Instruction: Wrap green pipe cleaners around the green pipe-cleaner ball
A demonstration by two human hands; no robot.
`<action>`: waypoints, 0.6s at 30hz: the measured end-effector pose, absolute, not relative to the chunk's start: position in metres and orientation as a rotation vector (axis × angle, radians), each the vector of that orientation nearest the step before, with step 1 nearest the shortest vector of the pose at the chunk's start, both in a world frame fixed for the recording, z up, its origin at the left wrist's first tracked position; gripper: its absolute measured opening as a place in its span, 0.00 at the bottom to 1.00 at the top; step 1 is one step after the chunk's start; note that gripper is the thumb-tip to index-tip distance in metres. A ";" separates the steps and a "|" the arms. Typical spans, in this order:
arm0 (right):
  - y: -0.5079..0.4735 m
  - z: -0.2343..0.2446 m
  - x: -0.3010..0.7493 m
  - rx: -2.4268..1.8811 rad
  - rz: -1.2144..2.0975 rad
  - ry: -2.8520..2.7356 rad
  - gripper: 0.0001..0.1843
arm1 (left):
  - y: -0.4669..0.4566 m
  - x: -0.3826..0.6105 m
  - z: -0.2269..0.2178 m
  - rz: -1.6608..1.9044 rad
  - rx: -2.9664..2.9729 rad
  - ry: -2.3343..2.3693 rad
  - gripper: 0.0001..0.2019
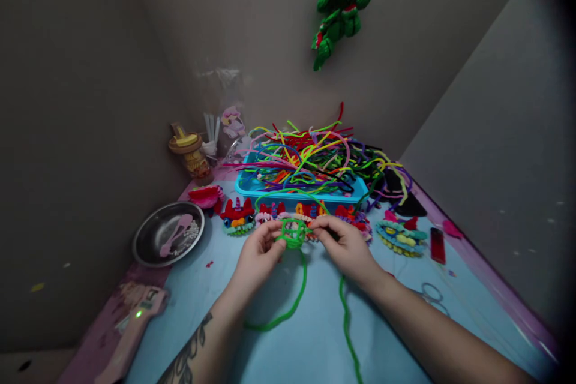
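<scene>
A small green openwork piece (294, 241), bent from fuzzy pipe cleaner, is held up over the middle of the table. My left hand (260, 257) grips its left side between thumb and fingers. At its right edge, my right hand (345, 247) pinches a bit of green pipe cleaner with thumb and forefinger; the fingertips partly hide it. A long green strand (300, 294) curves down from below the piece toward my left forearm. Another green strand (346, 327) trails below my right hand. Finished-looking colourful pipe-cleaner figures (238, 216) stand in a row behind my hands.
A blue tray (303, 197) heaped with pipe cleaners stands at the back. To the left are a metal bowl (148, 255) holding a pink scoop (176, 234) and a pink glue gun (137, 327) with a green light. Scissors (432, 294) and a red lighter-like object (437, 246) lie right.
</scene>
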State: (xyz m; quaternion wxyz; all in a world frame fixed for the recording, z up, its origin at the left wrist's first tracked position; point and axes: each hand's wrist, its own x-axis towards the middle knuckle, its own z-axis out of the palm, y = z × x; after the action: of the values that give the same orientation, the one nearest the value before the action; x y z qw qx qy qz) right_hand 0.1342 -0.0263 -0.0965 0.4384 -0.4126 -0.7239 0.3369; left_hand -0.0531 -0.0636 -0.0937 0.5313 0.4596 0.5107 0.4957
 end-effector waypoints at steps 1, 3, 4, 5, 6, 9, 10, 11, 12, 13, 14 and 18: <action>-0.027 -0.093 0.135 -0.990 0.819 -1.837 0.08 | -0.065 -0.054 -0.092 1.144 1.190 1.234 0.15; -0.028 -0.086 0.135 -0.896 0.856 -1.966 0.07 | -0.068 -0.054 -0.088 1.089 1.423 1.251 0.12; -0.029 -0.083 0.135 -0.856 0.911 -2.033 0.06 | -0.069 -0.054 -0.086 1.074 1.537 1.246 0.12; -0.030 -0.080 0.134 -0.830 0.979 -2.083 0.06 | -0.071 -0.054 -0.084 1.071 1.630 1.234 0.13; -0.031 -0.079 0.133 -0.821 1.045 -2.109 0.06 | -0.073 -0.053 -0.082 1.088 1.697 1.221 0.14; -0.032 -0.080 0.130 -0.864 1.187 -2.007 0.07 | -0.075 -0.050 -0.083 1.280 1.680 1.283 0.13; -0.033 -0.081 0.128 -0.891 1.213 -1.914 0.07 | -0.074 -0.049 -0.084 1.368 1.598 1.328 0.13; -0.033 -0.084 0.127 -0.914 1.231 -1.804 0.08 | -0.073 -0.047 -0.085 1.436 1.489 1.348 0.14; -0.034 -0.086 0.126 -0.929 1.242 -1.698 0.09 | -0.072 -0.046 -0.087 1.466 1.369 1.327 0.17; -0.034 -0.088 0.125 -0.932 1.247 -1.611 0.10 | -0.071 -0.045 -0.089 1.458 1.253 1.265 0.19; -0.035 -0.090 0.123 -0.925 1.246 -1.561 0.11 | -0.069 -0.044 -0.091 1.424 1.154 1.175 0.22; -0.041 -0.091 0.121 -0.866 1.234 -1.671 0.10 | -0.065 -0.045 -0.094 1.327 0.958 0.942 0.26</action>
State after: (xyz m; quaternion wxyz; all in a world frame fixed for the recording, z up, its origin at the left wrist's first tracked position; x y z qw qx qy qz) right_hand 0.1205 -0.0406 -0.0906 0.4311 -0.3474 -0.6700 0.4946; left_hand -0.0448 -0.0654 -0.0938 0.5864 0.4111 0.4041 0.5690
